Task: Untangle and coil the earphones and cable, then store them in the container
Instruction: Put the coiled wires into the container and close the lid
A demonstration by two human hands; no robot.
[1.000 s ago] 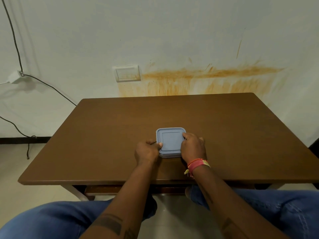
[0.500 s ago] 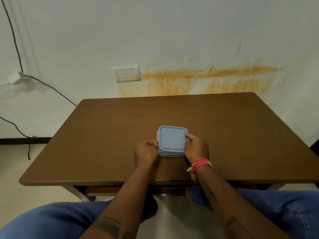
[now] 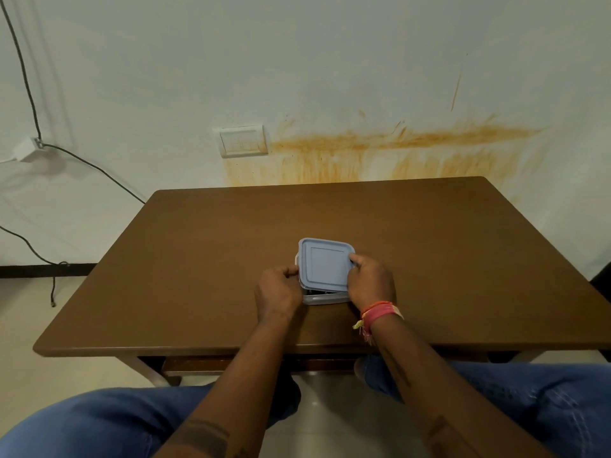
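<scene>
The fingers (image 3: 355,258) of the right hand (image 3: 370,282) were curled over the right edge of the blue lid (image 3: 325,264), the thumb pressing on its top near the rim. The left hand (image 3: 276,292) had its fingers (image 3: 291,271) bent in against the left side of the container (image 3: 322,297), gripping it at the lid's edge. Whether the lid was fully seated could not be told; its near edge seemed to sit a little above the clear wall.

There was one container, one lid, and two hands on them. One band of pink and orange threads (image 3: 380,310) circled the right wrist.

Something dark showed through the clear near wall under the lid, too small and dim to identify; the earphones and cable could not be made out. Both forearms ran out of the bottom of the view, and the knees in blue jeans (image 3: 99,421) were cut off at the lower corners.

The container stood near the middle of a brown wooden counter (image 3: 463,259), toward its near edge. Behind it rose a pale wall with an orange-brown stain (image 3: 396,150) and a white switch plate (image 3: 243,141). A dark cord (image 3: 23,71) ran down the wall at left to a white plug (image 3: 28,148). The floor was pale tile.
</scene>
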